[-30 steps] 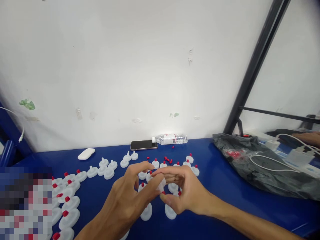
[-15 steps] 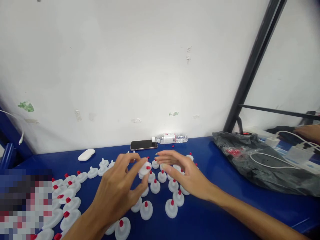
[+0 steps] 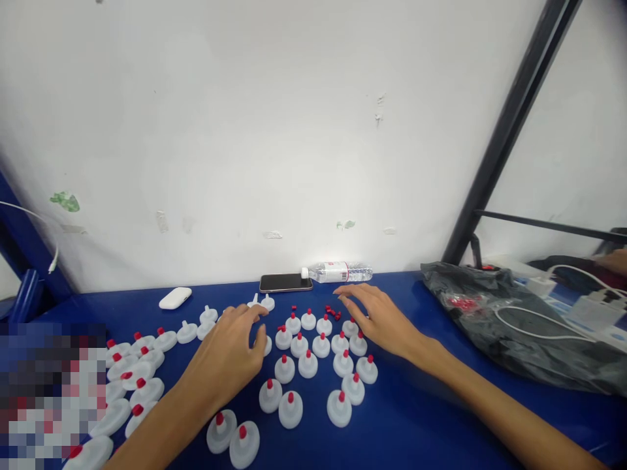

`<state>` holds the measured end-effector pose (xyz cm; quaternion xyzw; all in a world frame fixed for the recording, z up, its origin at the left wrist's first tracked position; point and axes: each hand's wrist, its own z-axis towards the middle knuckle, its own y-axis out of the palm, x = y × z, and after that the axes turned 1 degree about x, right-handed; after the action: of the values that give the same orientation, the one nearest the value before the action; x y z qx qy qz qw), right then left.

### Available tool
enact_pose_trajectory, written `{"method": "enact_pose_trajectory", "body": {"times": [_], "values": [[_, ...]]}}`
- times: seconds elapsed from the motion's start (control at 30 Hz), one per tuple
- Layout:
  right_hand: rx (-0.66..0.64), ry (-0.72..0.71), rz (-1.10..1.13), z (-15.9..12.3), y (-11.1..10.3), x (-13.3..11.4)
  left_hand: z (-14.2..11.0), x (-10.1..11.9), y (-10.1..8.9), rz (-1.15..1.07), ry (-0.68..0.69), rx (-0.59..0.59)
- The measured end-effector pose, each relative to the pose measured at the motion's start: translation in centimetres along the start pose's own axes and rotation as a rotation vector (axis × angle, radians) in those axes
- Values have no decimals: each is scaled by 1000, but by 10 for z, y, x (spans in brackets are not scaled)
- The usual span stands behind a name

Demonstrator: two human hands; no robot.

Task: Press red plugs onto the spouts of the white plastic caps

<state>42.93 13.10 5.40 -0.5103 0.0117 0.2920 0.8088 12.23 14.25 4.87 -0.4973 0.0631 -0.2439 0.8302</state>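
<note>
My left hand [image 3: 230,349] hovers over the blue table, thumb and fingers apart, holding nothing that I can see. Just beyond its fingertips stand two white nozzle lids [image 3: 267,303] without red tips. A white lid [image 3: 268,346] by the thumb is partly hidden. Over on the right, my right hand [image 3: 379,320] is open, fingers stretched out beside a few small red caps [image 3: 334,313] lying loose. Between and in front of my hands stand several white lids with red caps on their nozzles [image 3: 307,364].
More red-capped lids [image 3: 147,391] cover the left side, with bare-nozzle lids [image 3: 187,332] behind them. Along the wall lie a white case [image 3: 175,298], a phone [image 3: 286,282] and a water bottle [image 3: 337,271]. A black plastic bag [image 3: 519,346] with cables is at right.
The red-capped lid my left hand held has left its fingers, and that hand has opened. My right hand has moved right, toward the loose red caps. The view has shifted slightly.
</note>
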Motion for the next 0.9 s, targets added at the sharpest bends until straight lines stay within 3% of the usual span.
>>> {"method": "enact_pose_trajectory", "body": {"times": [0.27,0.7,0.9], "values": [[-164,-51,-18,1,3,7,8,-21,10,69,-87,-61],[-252,39,-51,1,-1,5,7,-8,5,-8,-190,-260],[-319,74,-26,2,-9,2,7,-6,6,-31,-190,-209]]}}
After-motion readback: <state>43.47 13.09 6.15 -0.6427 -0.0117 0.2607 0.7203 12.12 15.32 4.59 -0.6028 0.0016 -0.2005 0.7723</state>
